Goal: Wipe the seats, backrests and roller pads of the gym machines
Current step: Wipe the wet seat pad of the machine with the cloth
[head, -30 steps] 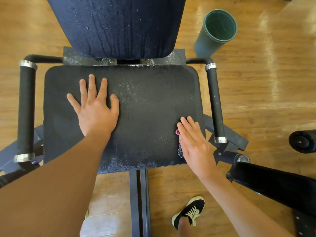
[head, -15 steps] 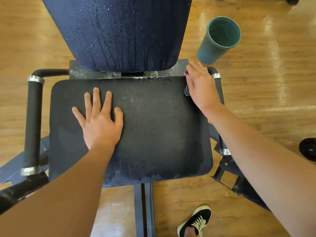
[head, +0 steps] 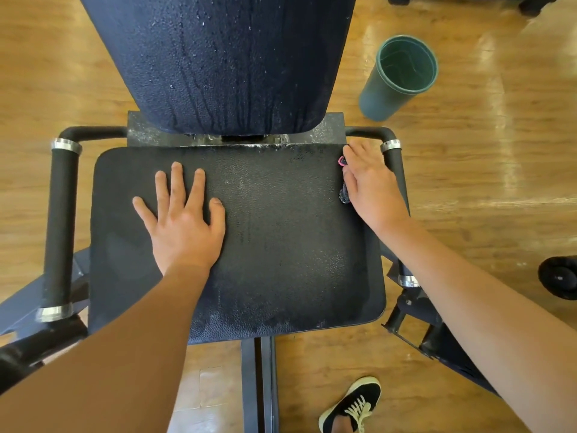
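A black padded seat (head: 281, 251) fills the middle of the view, damp and speckled with droplets. Behind it rises the dark backrest (head: 224, 57), streaked with running liquid. My left hand (head: 187, 223) lies flat on the seat's left half, fingers spread. My right hand (head: 371, 189) presses flat on a small dark cloth (head: 343, 193) with a pink edge at the seat's far right corner. Most of the cloth is hidden under the palm.
Black grip handles with silver collars flank the seat, the left handle (head: 61, 226) and the right handle (head: 394, 160). A green cup (head: 396, 79) stands on the wooden floor at the back right. A black roller pad (head: 559, 276) shows at the right edge, and my shoe (head: 352, 407) below the seat.
My right hand slid the cloth from the seat's front right corner up to the back right corner, then a little back towards me. My left hand stayed flat on the seat.
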Tool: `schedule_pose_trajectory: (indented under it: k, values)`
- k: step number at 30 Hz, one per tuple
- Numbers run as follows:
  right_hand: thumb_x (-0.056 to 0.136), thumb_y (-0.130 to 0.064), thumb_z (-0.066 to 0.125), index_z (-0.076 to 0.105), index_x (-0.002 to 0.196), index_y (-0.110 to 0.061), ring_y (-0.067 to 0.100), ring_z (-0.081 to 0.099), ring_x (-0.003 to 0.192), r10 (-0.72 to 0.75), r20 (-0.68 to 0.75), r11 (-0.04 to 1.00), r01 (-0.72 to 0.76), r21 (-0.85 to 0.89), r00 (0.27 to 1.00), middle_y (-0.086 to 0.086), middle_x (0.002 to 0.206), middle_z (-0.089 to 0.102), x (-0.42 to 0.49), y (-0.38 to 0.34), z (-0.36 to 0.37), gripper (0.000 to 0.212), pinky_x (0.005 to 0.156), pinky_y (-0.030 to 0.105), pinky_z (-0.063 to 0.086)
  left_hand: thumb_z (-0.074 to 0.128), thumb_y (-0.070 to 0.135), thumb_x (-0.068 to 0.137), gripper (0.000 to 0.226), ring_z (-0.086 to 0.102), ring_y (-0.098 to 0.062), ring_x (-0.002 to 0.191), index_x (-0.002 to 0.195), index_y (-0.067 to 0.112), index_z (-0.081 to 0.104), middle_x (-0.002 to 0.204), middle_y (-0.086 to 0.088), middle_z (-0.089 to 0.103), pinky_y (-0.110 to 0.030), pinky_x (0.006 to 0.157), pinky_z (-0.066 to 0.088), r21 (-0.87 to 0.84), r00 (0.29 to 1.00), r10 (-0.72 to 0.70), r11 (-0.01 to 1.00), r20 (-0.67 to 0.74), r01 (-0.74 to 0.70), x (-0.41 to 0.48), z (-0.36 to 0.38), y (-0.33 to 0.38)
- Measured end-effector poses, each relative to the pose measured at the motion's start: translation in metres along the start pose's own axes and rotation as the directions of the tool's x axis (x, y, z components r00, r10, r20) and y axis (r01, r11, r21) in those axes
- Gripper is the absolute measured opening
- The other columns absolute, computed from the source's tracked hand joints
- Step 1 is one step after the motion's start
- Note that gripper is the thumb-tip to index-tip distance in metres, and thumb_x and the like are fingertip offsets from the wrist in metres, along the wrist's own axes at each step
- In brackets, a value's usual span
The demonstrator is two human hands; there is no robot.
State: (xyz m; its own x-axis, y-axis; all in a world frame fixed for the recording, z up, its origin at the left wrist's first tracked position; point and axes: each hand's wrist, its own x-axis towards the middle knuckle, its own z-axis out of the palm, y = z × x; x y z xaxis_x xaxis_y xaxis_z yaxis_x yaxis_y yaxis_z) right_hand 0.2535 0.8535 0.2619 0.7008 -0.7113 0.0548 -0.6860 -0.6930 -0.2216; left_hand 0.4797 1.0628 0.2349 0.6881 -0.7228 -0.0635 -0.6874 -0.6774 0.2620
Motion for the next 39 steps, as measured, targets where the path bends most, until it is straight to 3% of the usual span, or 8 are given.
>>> schedule_pose_trajectory:
  k: [7, 12, 16, 20, 23, 29, 34, 39]
  values:
    - [0.102, -0.006, 0.046, 0.06, 0.106, 0.003, 0.038, 0.054, 0.109, 0.08, -0.019, 0.994, -0.081, -0.068, 0.997, 0.02, 0.124, 0.059, 0.035, 0.003, 0.008, 0.017, 0.085, 0.055, 0.05, 0.024, 0.046, 0.103, 0.06, 0.007, -0.029, 0.158, 0.158, 0.028, 0.035, 0.17, -0.005, 0.019, -0.065, 0.123, 0.001, 0.005, 1.0, 0.009, 1.0, 0.002, -0.009, 0.0, 0.001, 0.0]
    - [0.1, -0.002, 0.051, 0.06, 0.12, 0.005, 0.037, 0.051, 0.124, 0.054, -0.043, 0.998, -0.056, -0.024, 0.998, 0.02, 0.134, 0.057, -0.008, -0.006, 0.006, 0.023, 0.102, 0.05, 0.049, 0.025, 0.045, 0.103, 0.058, 0.006, -0.028, 0.158, 0.158, 0.028, 0.035, 0.171, -0.004, 0.018, -0.064, 0.123, 0.001, -0.004, 1.0, 0.006, 1.0, 0.0, -0.006, -0.001, 0.0, 0.001]
    - [0.103, -0.004, 0.051, 0.055, 0.135, 0.005, 0.042, 0.042, 0.141, 0.091, 0.029, 0.996, -0.091, -0.016, 0.995, 0.02, 0.147, 0.051, -0.043, -0.013, 0.011, 0.033, 0.112, 0.053, 0.043, 0.029, 0.042, 0.105, 0.055, 0.006, -0.029, 0.158, 0.158, 0.028, 0.035, 0.17, -0.005, 0.018, -0.065, 0.123, 0.001, -0.005, 1.0, 0.003, 1.0, 0.006, -0.003, 0.0, 0.001, 0.0]
    - [0.104, -0.005, 0.051, 0.056, 0.131, 0.005, 0.041, 0.043, 0.139, 0.047, 0.025, 0.998, -0.046, -0.044, 0.999, 0.019, 0.145, 0.052, -0.027, -0.009, 0.007, 0.029, 0.107, 0.053, 0.048, 0.029, 0.042, 0.105, 0.055, 0.007, -0.029, 0.158, 0.158, 0.028, 0.036, 0.17, -0.005, 0.018, -0.065, 0.123, 0.001, -0.001, 1.0, 0.013, 1.0, 0.007, -0.013, 0.0, 0.001, 0.0]
    - [0.104, -0.005, 0.049, 0.057, 0.119, 0.003, 0.039, 0.048, 0.13, 0.032, -0.002, 0.996, -0.032, -0.082, 0.999, 0.017, 0.139, 0.052, -0.009, -0.005, 0.01, 0.02, 0.095, 0.054, 0.052, 0.027, 0.043, 0.104, 0.056, 0.006, -0.028, 0.158, 0.158, 0.028, 0.035, 0.17, -0.004, 0.018, -0.065, 0.123, 0.001, -0.003, 1.0, 0.004, 1.0, 0.006, -0.004, 0.0, 0.0, 0.0]
    - [0.102, -0.003, 0.054, 0.056, 0.135, 0.005, 0.041, 0.04, 0.144, 0.076, -0.021, 0.996, -0.077, -0.034, 0.997, 0.019, 0.149, 0.05, -0.041, -0.012, 0.009, 0.034, 0.112, 0.054, 0.044, 0.028, 0.042, 0.104, 0.055, 0.007, -0.029, 0.158, 0.157, 0.027, 0.036, 0.17, -0.005, 0.019, -0.065, 0.123, 0.001, -0.012, 1.0, 0.014, 1.0, -0.001, -0.014, 0.0, -0.001, 0.001]
    - [0.1, -0.003, 0.058, 0.057, 0.139, 0.004, 0.041, 0.039, 0.146, 0.096, 0.02, 0.995, -0.096, 0.011, 0.995, 0.019, 0.152, 0.05, -0.081, -0.025, 0.009, 0.039, 0.116, 0.054, 0.04, 0.03, 0.041, 0.105, 0.054, 0.009, -0.03, 0.157, 0.157, 0.026, 0.038, 0.17, -0.006, 0.02, -0.065, 0.123, 0.002, -0.022, 1.0, 0.014, 1.0, -0.016, -0.014, -0.001, -0.001, 0.0]
    - [0.101, -0.003, 0.057, 0.056, 0.138, 0.006, 0.043, 0.037, 0.146, 0.11, -0.01, 0.994, -0.11, -0.001, 0.994, 0.02, 0.151, 0.05, -0.05, -0.015, 0.011, 0.038, 0.114, 0.055, 0.043, 0.031, 0.04, 0.105, 0.054, 0.008, -0.03, 0.157, 0.157, 0.026, 0.038, 0.17, -0.006, 0.02, -0.065, 0.123, 0.002, -0.022, 1.0, 0.015, 1.0, -0.016, -0.015, -0.001, -0.001, 0.0]
